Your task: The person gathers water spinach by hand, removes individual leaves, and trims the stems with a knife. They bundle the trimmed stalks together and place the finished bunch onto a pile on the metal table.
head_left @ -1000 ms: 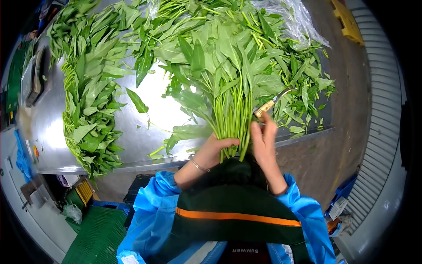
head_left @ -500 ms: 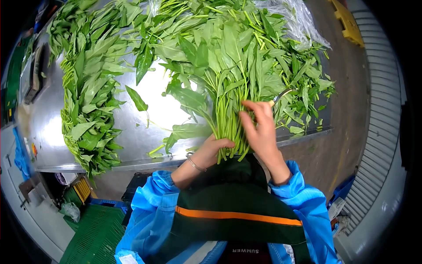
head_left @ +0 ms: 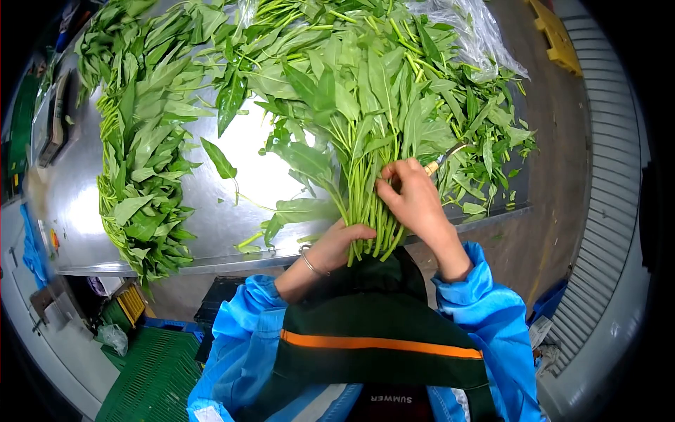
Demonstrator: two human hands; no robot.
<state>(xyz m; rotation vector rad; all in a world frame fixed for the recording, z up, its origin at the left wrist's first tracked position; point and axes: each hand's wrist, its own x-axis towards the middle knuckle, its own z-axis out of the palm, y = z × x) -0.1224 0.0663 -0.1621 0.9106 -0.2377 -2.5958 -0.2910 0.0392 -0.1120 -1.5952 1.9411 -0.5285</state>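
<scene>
A bunch of water spinach [head_left: 371,165] stands stems toward me, its leaves spread away over the heap. My left hand [head_left: 343,243] is closed around the lower stems, thumb across the front. At the bunch's right side, my right hand [head_left: 415,197] has thumb and forefinger pinched together against the stems. From that hand's far side sticks the pale handle of a small curved knife [head_left: 432,168], its blade over loose leaves; the rest of the handle is hidden by the hand.
A long row of water spinach [head_left: 144,162] lies on the left of the metal table [head_left: 221,253]. More loose greens [head_left: 492,133] and a clear plastic bag [head_left: 471,35] are at the back and right. Below left sits a green crate [head_left: 155,373].
My right hand's fingers have closed from a spread pose into a pinch at the stems. The knife has shifted slightly with that hand; my left hand keeps its hold.
</scene>
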